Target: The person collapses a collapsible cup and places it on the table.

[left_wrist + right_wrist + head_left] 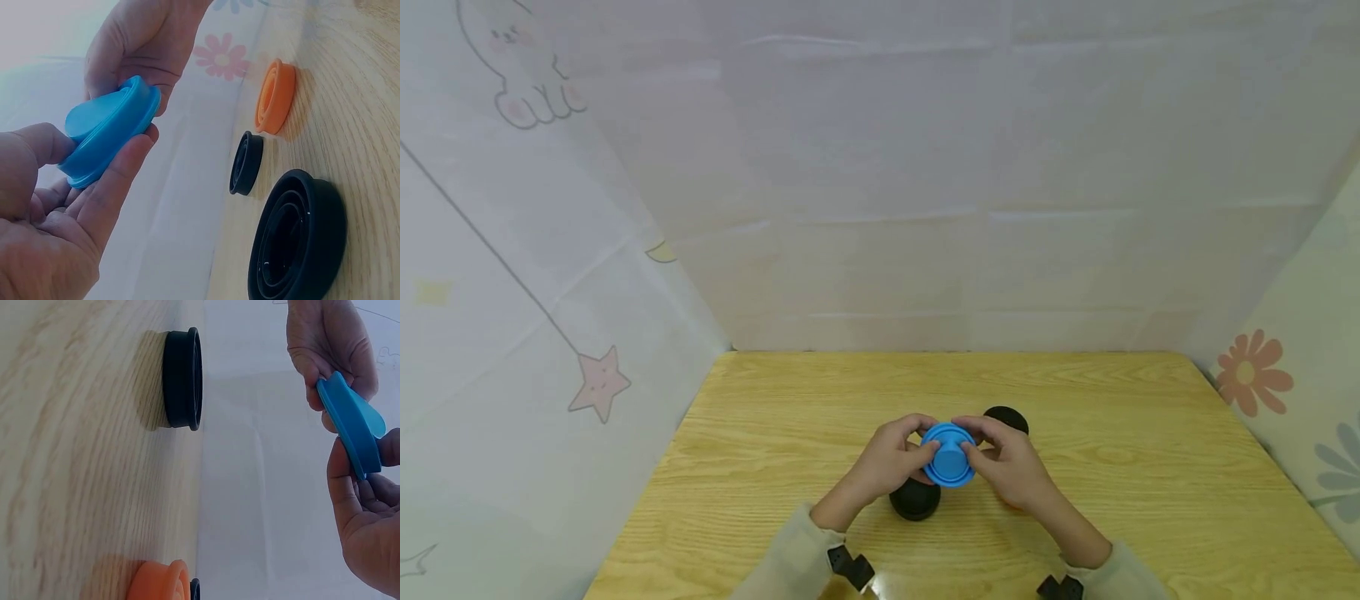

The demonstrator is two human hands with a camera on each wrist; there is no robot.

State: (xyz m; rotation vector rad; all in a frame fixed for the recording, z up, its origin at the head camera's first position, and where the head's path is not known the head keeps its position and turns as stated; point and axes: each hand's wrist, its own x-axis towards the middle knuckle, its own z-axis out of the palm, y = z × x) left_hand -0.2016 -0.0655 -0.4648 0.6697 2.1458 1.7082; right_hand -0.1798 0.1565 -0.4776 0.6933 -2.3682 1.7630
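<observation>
Both hands hold a blue collapsible silicone cup (950, 463), folded to a ringed disc with its round base bulging toward the head camera. My left hand (886, 460) pinches its left edge, thumb on the bulging side and fingers behind. On the opposite edge, my right hand (1013, 468) pinches it the same way. Both wrist views show the cup raised above the table and tilted. Below my left hand sits a black folded cup (915, 500). An orange folded cup (276, 97) lies near my right hand, mostly hidden by it in the head view.
A second black folded cup (1009, 417) stands farther back, beyond my right hand. The wood-grain table (775, 417) ends at a pale cloth backdrop (880, 208), with printed cloth at both sides.
</observation>
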